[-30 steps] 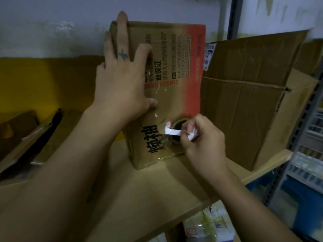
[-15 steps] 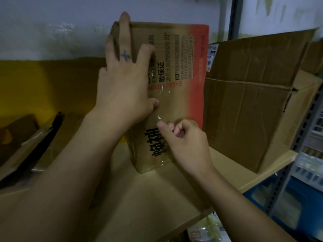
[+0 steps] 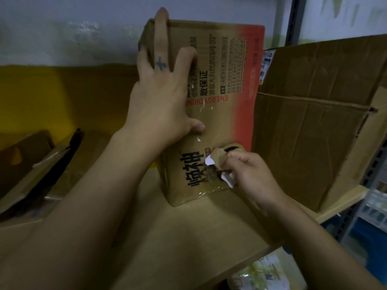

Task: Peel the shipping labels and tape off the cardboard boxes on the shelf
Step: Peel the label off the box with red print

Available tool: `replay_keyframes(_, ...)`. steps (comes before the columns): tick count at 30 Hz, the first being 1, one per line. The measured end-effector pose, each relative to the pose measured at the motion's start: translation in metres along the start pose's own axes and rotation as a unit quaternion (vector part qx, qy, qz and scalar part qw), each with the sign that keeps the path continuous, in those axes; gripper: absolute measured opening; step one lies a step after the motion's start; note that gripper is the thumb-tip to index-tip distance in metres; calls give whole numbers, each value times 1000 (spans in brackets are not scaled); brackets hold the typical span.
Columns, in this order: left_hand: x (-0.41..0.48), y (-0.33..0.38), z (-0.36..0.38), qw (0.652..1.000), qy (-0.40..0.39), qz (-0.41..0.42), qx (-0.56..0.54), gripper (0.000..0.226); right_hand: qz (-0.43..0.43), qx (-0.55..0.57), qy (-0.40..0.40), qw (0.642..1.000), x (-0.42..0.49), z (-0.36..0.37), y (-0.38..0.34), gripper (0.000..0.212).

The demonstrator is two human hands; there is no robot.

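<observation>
Centre of the frame: printed cardboard box [image 3: 219,114], upright on the wooden shelf [image 3: 188,237]; left hand [image 3: 159,101] spread flat against its upper left face, fingers straight, middle fingertip over the top edge, thumb lying on the front, gripping nothing; lower right of centre: right hand [image 3: 251,176], fingers curled, pinching a torn label strip [image 3: 217,162], white and brown, peeled partly off the lower front of the box beside a dark oval hole; right of the frame: larger plain box [image 3: 314,143] just beside, small white label [image 3: 265,65] at its upper left corner; lower left: flattened cardboard [image 3: 31,164].
</observation>
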State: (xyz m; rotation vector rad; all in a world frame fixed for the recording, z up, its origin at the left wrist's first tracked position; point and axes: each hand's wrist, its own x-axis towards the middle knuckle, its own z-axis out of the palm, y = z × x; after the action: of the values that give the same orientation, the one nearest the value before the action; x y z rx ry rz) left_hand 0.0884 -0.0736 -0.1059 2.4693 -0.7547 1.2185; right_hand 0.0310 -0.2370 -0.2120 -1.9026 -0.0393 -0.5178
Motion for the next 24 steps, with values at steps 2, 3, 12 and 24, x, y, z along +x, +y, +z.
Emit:
replay_keyframes(2,0,0,1,1000,3,3,-7,104,4,7,-19,1000,5,-7,-1,33)
replay_keyframes(3,0,1,1,1000,6,4,-7,104,3,11,-29,1000,7,-8,-3,31)
replay_keyframes(12,1,-1,2,1000,14,8,-5,102,52,125,-31,990,16,-12,-7,23)
replay_keyframes(24,0,2,2,1000,4,5,3,99,47,106,-13,993,10,-17,-9,25)
